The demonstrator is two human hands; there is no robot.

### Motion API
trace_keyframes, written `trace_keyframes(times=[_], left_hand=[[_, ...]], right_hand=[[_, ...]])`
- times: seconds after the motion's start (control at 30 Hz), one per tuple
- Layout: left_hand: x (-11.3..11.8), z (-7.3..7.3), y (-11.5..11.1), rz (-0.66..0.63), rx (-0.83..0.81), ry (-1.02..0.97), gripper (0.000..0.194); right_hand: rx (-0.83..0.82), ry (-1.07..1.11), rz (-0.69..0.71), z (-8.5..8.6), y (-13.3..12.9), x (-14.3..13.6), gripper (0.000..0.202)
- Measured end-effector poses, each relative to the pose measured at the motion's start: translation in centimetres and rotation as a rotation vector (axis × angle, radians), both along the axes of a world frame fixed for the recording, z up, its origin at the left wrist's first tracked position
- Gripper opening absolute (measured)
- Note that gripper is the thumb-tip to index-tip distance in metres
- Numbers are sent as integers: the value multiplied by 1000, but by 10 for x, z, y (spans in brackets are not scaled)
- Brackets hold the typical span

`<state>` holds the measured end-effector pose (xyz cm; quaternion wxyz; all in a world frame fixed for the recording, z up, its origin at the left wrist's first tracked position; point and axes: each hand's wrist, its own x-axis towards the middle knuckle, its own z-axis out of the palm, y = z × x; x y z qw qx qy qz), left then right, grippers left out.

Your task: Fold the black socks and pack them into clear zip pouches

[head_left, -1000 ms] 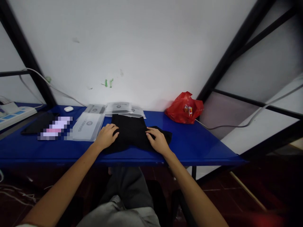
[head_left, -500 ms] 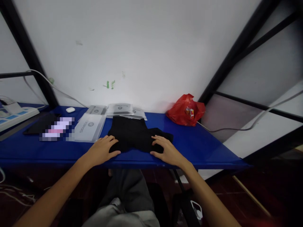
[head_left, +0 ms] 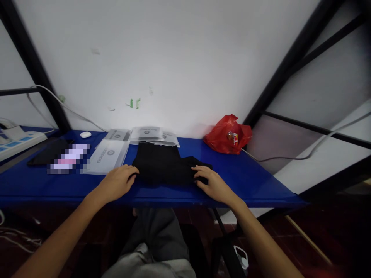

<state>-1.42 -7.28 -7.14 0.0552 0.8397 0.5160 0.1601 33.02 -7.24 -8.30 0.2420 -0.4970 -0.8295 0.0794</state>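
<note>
A soft black garment lies spread near the table's front edge, one part pointing to the wall and another to the right. My left hand is at its left edge, thumb and fingers closed on the fabric. On the right part rests my right hand, fingers spread and thumb apart. Just behind and left of the garment are flat, frosted, printed plastic bags: one large bag and several smaller ones, including a bag by the wall.
A red plastic bag stands at the back right of the blue table. To the left lie a blurred-out phone, a dark tablet-like slab, a small white case and a power strip. Black metal posts frame both sides.
My hands have moved apart, left hand leftward and right hand rightward. The garment's front edge has straightened, and my left thumb has drawn closer to its fingers.
</note>
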Motion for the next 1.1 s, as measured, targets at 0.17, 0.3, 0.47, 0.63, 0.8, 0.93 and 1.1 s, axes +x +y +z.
trace_keyframes(times=[0.17,0.3,0.47,0.63,0.8,0.93,1.1], left_hand=[[-8,23,5,42,-107,-194,31],[-6,36,19,98,-160,-245,30],[1,27,47,229,-163,-159,30],[10,4,63,319,-84,108,31],[21,-9,57,267,130,300,28],[25,-2,43,165,254,249,29],[14,-2,25,7,72,230,37]], right_hand=[[-97,98,25,23,1,1,14],[-154,125,6,38,14,-2,19],[-160,77,-160,35,45,-6,18],[-121,-51,-302,12,65,-10,13],[71,-120,-349,-9,63,-14,9],[252,-63,-212,-6,47,-13,17],[77,-211,-43,3,24,-9,36]])
